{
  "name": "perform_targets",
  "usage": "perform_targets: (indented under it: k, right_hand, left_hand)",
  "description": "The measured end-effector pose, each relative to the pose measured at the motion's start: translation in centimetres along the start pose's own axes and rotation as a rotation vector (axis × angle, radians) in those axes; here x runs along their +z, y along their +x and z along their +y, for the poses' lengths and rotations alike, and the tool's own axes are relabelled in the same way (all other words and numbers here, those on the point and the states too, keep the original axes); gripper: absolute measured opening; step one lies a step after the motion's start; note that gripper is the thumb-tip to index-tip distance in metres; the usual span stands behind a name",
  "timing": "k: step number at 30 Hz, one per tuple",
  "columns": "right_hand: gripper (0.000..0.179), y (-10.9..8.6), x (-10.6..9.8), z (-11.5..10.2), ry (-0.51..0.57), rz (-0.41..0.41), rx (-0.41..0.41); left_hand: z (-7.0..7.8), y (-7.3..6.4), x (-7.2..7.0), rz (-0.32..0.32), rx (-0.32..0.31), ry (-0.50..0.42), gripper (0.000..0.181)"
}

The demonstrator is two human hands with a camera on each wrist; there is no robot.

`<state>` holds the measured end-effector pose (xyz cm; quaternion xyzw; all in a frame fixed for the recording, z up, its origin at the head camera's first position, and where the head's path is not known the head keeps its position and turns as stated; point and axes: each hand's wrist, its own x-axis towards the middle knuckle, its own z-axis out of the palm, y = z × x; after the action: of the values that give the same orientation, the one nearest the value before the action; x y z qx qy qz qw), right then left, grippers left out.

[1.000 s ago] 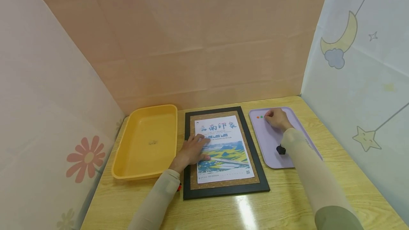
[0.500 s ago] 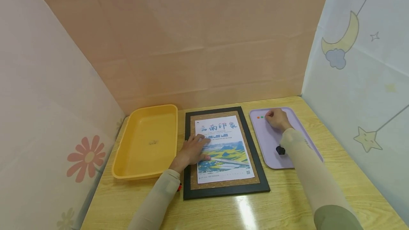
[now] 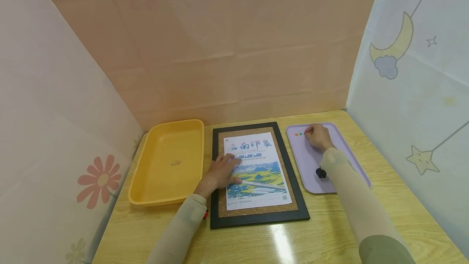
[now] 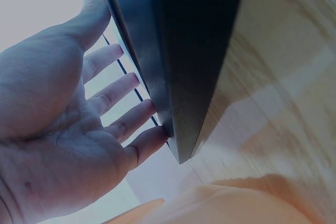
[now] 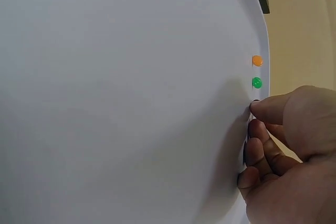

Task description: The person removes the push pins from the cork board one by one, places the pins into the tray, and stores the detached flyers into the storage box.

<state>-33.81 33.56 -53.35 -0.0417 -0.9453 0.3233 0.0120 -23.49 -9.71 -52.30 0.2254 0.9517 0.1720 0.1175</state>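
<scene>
My left hand (image 3: 221, 171) lies with fingers spread on a printed poster (image 3: 261, 186), at its left edge. The poster sits on a black-framed cork board (image 3: 221, 205), whose frame (image 4: 173, 66) also shows close up in the left wrist view. A small dark spot, perhaps a pin, marks the poster's top left corner. Over the far end of the lilac tray (image 3: 307, 162), my right hand (image 3: 317, 136) pinches a small dark thumbtack (image 5: 256, 100), mostly covered by the thumb. Beside it lie a green thumbtack (image 5: 256, 82) and an orange thumbtack (image 5: 256, 60).
A yellow plastic bin (image 3: 168, 174) stands to the left of the board on the wooden table (image 3: 249, 243). Some small black object (image 3: 321, 172) shows beside the right sleeve, over the tray. Cloth-like walls close the table in at the back and both sides.
Both hands keep nearly the same places. The right fingertips shift very slightly at the dark thumbtack; the orange and green ones stay put.
</scene>
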Motion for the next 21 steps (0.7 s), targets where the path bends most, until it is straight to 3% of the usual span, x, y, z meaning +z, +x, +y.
perform_targets:
  k: [14, 21]
  right_hand:
    - [0.041, -0.3, -1.2, 0.3, 0.024, -0.094, -0.017]
    - [0.046, -0.4, -1.7, -0.2, 0.022, -0.088, -0.054]
  left_hand:
    - [0.3, 0.0, -0.3, -0.021, -0.018, 0.006, 0.080]
    - [0.1, 0.0, -0.1, -0.013, -0.015, 0.016, 0.079]
